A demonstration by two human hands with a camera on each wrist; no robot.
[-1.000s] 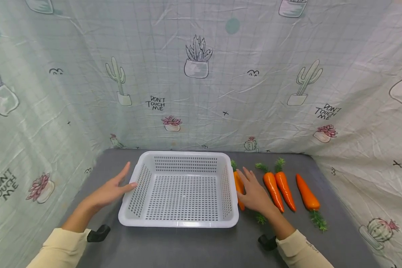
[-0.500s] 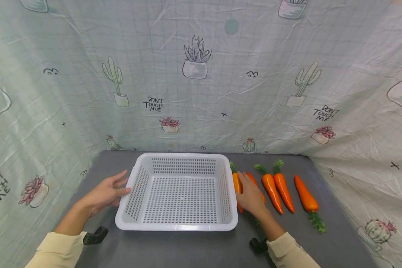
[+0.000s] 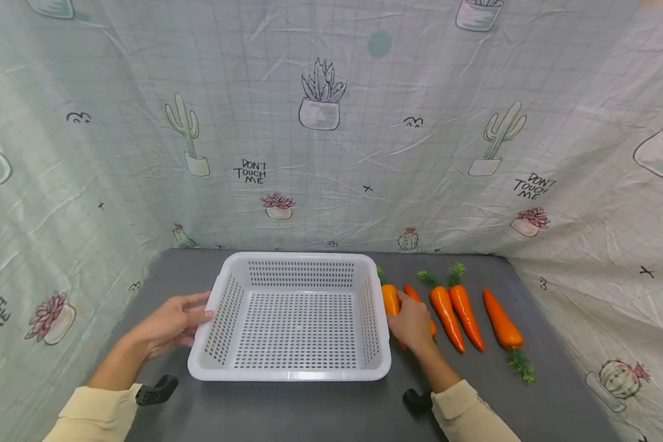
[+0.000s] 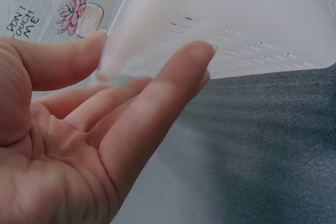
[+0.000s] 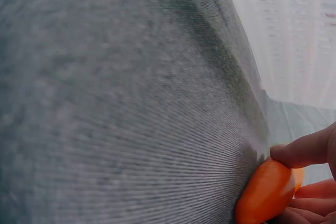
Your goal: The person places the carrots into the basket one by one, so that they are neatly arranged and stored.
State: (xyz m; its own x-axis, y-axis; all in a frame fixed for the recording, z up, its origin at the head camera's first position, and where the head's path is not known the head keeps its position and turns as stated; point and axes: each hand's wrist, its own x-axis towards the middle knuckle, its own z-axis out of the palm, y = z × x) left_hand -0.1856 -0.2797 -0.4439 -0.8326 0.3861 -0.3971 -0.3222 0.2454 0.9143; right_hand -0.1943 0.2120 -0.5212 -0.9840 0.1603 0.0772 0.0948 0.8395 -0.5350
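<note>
A white perforated plastic basket (image 3: 298,376) stands mid-table with bare holes across its floor. At its left side my left hand (image 3: 172,324) touches the rim with the thumb, its other fingers extended loosely below the rim along the outer wall in the left wrist view. Against the basket's right side lies an orange carrot (image 3: 390,299) with a green leafy top. My right hand (image 3: 412,322) grips that carrot, thumb on its near side and fingers behind it in the right wrist view. Partly hidden behind this hand lies another carrot (image 3: 412,293).
Further right, two carrots (image 3: 447,316) (image 3: 466,316) lie side by side with tops pointing away. A third carrot (image 3: 503,319) points its leafy top toward the front. The grey table (image 3: 287,411) is enclosed by a printed cloth curtain (image 3: 331,159).
My right hand has come down and left, and its fingers have closed round the carrot beside the basket. My left hand has lowered onto the basket's left rim.
</note>
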